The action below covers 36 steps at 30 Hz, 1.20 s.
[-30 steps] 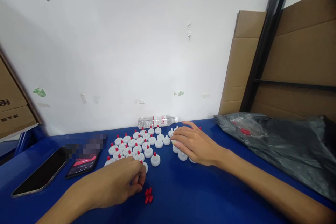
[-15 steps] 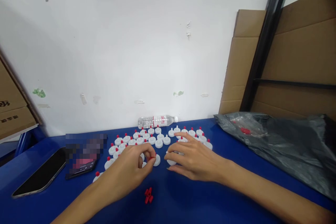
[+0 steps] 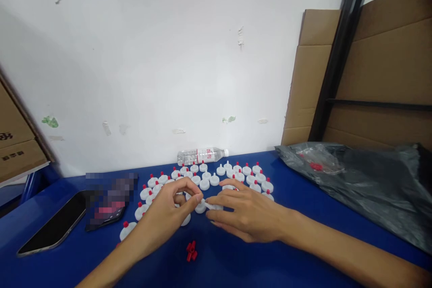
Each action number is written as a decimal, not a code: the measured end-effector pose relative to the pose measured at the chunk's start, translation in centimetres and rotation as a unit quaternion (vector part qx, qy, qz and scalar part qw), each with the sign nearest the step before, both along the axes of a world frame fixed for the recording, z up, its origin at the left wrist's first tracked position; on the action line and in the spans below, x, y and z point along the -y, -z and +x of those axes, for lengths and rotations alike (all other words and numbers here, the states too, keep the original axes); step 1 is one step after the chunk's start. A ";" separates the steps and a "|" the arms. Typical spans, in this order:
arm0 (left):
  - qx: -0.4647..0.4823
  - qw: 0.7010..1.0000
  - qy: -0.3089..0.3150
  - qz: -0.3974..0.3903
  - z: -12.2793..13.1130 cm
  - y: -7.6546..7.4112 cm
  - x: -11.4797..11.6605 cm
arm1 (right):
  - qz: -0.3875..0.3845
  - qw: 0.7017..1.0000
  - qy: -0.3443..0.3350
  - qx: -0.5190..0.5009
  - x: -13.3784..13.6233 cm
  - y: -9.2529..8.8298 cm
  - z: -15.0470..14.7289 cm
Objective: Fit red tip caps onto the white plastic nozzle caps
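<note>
My left hand (image 3: 173,204) is closed in a pinch, thumb against forefinger, on a small red tip cap mostly hidden by the fingertips. Just below those fingertips a white nozzle cap (image 3: 200,208) sits on the blue table. Facing it, my right hand (image 3: 239,209) has its fingers curled round another white cap (image 3: 218,207), tilted so that its nozzle points left toward my left fingertips. Nearer to me lies a small pile of loose red tip caps (image 3: 191,251). Behind both hands stand several white caps, most with red tips (image 3: 257,164), a few with bare nozzles (image 3: 213,179).
A clear plastic bottle (image 3: 202,155) lies along the wall. Two phones rest at the left, one dark (image 3: 54,225) and one partly blurred out (image 3: 113,198). A dark plastic bag (image 3: 357,193) covers the right side, with a clear bag of red pieces (image 3: 316,167) on it.
My right hand has moved left and a little nearer, bringing a white cap tilted toward my left hand. My left fingertips have shifted slightly right and up.
</note>
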<state>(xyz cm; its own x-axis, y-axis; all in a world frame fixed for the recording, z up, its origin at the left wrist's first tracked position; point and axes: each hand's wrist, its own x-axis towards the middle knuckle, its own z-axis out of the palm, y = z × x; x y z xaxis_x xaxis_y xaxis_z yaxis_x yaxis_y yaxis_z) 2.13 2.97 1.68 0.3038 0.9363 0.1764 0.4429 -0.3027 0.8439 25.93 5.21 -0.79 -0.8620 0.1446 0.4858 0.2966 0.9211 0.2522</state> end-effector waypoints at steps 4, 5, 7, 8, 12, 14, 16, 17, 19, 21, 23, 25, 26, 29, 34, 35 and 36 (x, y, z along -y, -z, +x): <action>-0.010 0.999 0.002 -0.037 0.1 0.3 0.2 | 0.000 1.000 0.000 0.005 0.1 -0.1 0.0; -0.014 0.999 0.003 -0.045 0.2 0.3 0.3 | 0.001 1.000 0.000 0.006 0.1 -0.1 0.0; -0.019 0.998 0.009 -0.056 0.3 0.3 0.3 | 0.001 1.000 0.001 0.007 0.2 -0.2 0.0; -0.019 0.998 0.013 -0.058 0.4 0.2 0.3 | 0.000 1.000 0.002 0.008 0.2 -0.2 0.0; -0.029 0.999 0.018 -0.043 0.6 0.1 0.2 | -0.007 1.000 0.002 0.022 0.2 -0.3 0.0; -0.034 0.999 0.019 -0.033 0.6 0.2 0.3 | -0.010 1.000 0.004 0.029 0.2 -0.3 0.0; -0.033 0.999 0.023 -0.034 0.6 0.3 0.3 | -0.010 1.000 0.002 0.028 0.2 -0.2 0.0; -0.030 0.999 0.025 -0.038 0.5 0.3 0.4 | -0.009 1.000 0.001 0.023 0.2 -0.2 0.0; -0.022 0.998 0.030 -0.047 0.5 0.4 0.4 | -0.004 1.000 -0.001 0.007 0.2 -0.2 -0.1; -0.009 0.998 0.032 -0.047 0.5 0.3 0.4 | 0.005 1.000 0.002 -0.013 0.3 -0.2 -0.2; 0.008 0.998 0.033 -0.043 0.4 0.3 0.2 | 0.013 1.000 0.006 -0.025 0.3 -0.2 -0.3; 0.026 0.998 0.030 -0.040 0.4 0.2 0.1 | 0.016 0.999 0.009 -0.034 0.4 -0.2 -0.3; 0.033 0.998 0.027 -0.039 0.4 0.2 0.1 | 0.014 0.999 0.011 -0.040 0.4 -0.3 -0.3; 0.046 0.998 0.018 -0.043 0.3 0.3 0.1 | -0.006 0.998 0.020 -0.062 0.6 -0.4 -0.3; 0.041 0.998 0.020 -0.046 0.3 0.3 0.1 | -0.021 0.997 0.024 -0.070 0.7 -0.3 -0.3; 0.037 0.998 0.019 -0.046 0.3 0.3 0.1 | -0.020 0.997 0.028 -0.069 0.7 -0.2 -0.3; 0.034 0.998 0.019 -0.047 0.3 0.3 0.1 | -0.019 0.997 0.033 -0.068 0.7 -0.2 -0.2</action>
<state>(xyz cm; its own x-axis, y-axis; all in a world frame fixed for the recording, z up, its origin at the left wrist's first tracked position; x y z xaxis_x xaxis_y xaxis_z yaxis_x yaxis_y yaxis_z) 2.41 2.85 1.39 0.3303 0.9375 0.1092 0.3724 -0.2358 0.8976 25.72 4.51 -0.63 -0.7766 0.2201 0.5902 0.3864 0.9064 0.1705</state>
